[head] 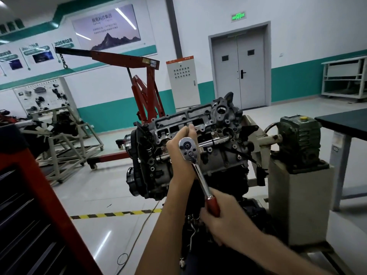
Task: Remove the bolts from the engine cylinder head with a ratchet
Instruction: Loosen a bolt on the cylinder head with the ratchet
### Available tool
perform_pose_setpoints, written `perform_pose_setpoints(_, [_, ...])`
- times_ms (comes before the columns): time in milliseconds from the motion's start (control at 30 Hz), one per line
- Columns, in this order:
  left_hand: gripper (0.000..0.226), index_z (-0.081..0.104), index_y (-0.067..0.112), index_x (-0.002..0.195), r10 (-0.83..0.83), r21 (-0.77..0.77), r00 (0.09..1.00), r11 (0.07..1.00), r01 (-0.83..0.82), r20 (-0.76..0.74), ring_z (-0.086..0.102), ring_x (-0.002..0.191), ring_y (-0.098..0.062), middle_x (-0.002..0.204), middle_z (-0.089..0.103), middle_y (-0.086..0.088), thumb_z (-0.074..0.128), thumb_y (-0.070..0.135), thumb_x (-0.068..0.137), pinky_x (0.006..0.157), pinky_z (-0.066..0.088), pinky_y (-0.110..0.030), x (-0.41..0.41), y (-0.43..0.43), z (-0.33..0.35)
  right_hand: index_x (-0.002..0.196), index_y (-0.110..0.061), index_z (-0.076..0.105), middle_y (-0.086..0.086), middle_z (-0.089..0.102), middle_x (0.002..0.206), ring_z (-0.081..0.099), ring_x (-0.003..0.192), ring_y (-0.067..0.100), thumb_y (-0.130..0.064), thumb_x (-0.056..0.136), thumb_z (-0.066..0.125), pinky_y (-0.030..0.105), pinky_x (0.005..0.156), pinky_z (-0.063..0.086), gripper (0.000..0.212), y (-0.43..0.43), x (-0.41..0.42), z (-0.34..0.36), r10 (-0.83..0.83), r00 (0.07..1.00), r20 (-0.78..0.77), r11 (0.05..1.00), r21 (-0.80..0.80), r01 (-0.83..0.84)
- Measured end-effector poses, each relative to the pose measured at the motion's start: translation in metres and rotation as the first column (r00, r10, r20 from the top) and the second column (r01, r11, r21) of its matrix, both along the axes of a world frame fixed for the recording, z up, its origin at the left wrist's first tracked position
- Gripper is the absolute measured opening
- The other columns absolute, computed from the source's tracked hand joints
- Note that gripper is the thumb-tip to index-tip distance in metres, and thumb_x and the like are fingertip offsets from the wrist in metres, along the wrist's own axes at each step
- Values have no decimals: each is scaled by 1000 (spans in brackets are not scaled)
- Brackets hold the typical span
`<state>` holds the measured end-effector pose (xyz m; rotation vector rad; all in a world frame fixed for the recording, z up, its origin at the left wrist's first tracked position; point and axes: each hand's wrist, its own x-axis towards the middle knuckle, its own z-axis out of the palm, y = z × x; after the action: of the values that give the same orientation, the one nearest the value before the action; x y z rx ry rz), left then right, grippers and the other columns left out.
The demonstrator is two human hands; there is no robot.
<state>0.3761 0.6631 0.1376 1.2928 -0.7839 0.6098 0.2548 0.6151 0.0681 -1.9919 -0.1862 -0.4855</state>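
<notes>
Our right hand [224,217] sat nearest, fingers clenched round the red grip of the ratchet [199,175]. The chrome shaft ran up and left to the round ratchet head, where our left hand [179,155] wrapped in behind, fingers curled round it. From there a bright extension bar [215,140] reached right into the cylinder head [174,118] of the engine [224,155], which sat tilted beside a grey stand [301,195]. We could not tell which bolt the bar's far end met. A red tool cabinet [29,195] stood at our left, a red crane [148,80] behind the engine, and a grey double door [240,72] in the far wall.
</notes>
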Motion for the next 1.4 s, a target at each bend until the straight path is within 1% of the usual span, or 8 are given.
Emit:
perform_pose_setpoints(267, [49,32,16,53,-36,425,985,904,-39,167,25,48,-5,49,30,9,55,12,96,48,21,-25,8,21,16,77,-27,44,-13,46,54,45,47,-4,-19,79,56,10,44,31,15,-112,13,100,-199,944,263,494,-805,329])
perform_pose_setpoints(500, [45,35,4,55,25,-55,1000,998,-25,-3,25,48,-10,51,29,-1,48,3,98,44,22,-27,-3,-2,1,66,-21,47,-4,47,47,42,35,6,-4,78,60,19,37,35,25,-28,-4,15,-105,994,44,977,-181,111])
perform_pose_setpoints(600, [46,33,11,56,128,-130,992,983,-129,-13,24,48,-8,51,26,-2,49,2,98,44,23,-24,-8,-9,5,74,-22,51,-2,48,50,43,36,9,-7,81,57,21,39,36,19,12,-3,0,76,997,-18,993,95,-74])
perform_pose_setpoints(767, [41,42,8,57,-11,105,999,994,8,30,28,45,0,51,33,9,53,5,97,46,26,-14,4,18,5,65,-24,39,-2,47,56,45,41,10,-10,79,57,18,42,35,27,-39,-1,34,-76,997,8,926,-370,73])
perform_pose_setpoints(933, [48,33,20,54,-58,478,991,878,-6,120,26,49,-7,51,30,7,57,13,95,52,24,-28,10,33,22,81,-22,48,-10,50,57,50,48,0,-19,82,57,17,46,42,10,-101,15,102,-175,960,219,515,-810,279])
perform_pose_setpoints(1200, [45,36,15,57,14,-128,1000,992,-13,9,26,44,0,49,32,15,46,3,99,42,24,-17,-4,-1,-1,70,-20,47,-5,48,49,43,37,6,-7,79,60,19,38,36,20,-26,0,15,-98,994,41,974,-203,104])
perform_pose_setpoints(1300, [46,32,11,56,137,-111,990,985,-134,19,23,46,-4,49,27,3,48,3,98,44,21,-22,-5,-8,4,75,-17,50,2,48,53,43,38,11,-4,80,56,21,41,36,16,15,0,-3,71,997,0,993,91,-71])
perform_pose_setpoints(1400, [46,34,-4,56,40,-10,999,999,-40,11,25,48,-12,51,28,-6,51,5,97,45,22,-26,-2,3,2,70,-17,46,0,45,52,39,37,7,-2,78,55,24,40,35,19,-4,0,7,-25,1000,-6,998,-63,24])
